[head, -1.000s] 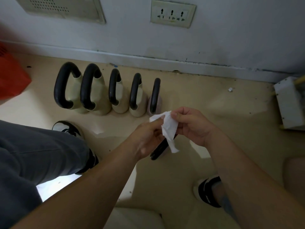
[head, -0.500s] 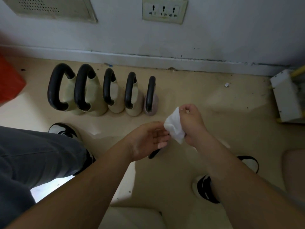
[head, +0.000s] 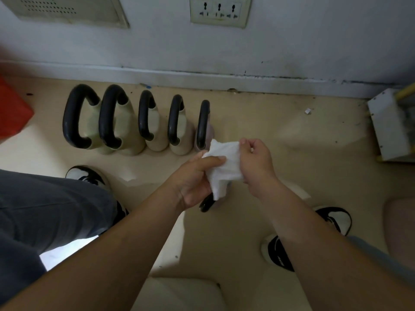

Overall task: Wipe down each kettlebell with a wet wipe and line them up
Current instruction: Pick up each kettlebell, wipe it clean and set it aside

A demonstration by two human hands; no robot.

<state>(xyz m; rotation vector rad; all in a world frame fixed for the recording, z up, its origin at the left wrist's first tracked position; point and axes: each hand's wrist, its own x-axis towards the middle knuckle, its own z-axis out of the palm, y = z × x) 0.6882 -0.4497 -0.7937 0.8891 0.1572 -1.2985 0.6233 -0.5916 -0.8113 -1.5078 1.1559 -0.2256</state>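
Both your hands pinch wet wipe (head: 224, 167) — left hand (head: 195, 178) near edge, right hand (head: 256, 162) far corner. Five kettlebells (head: 157, 124) lined up along far wall (head: 292, 41); sixth kettlebell (head: 205, 204) mostly hidden beneath hands.

Both hands — left hand (head: 193, 180), right hand (head: 256, 162) — pinch a white wipe (head: 224, 167) beside five lined-up kettlebells (head: 134, 122).

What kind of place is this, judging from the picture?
Probably a corner of a home gym or workout room. Five kettlebells stand in a row on the floor beside a wall with a power socket, and both hands hold a wet wipe.
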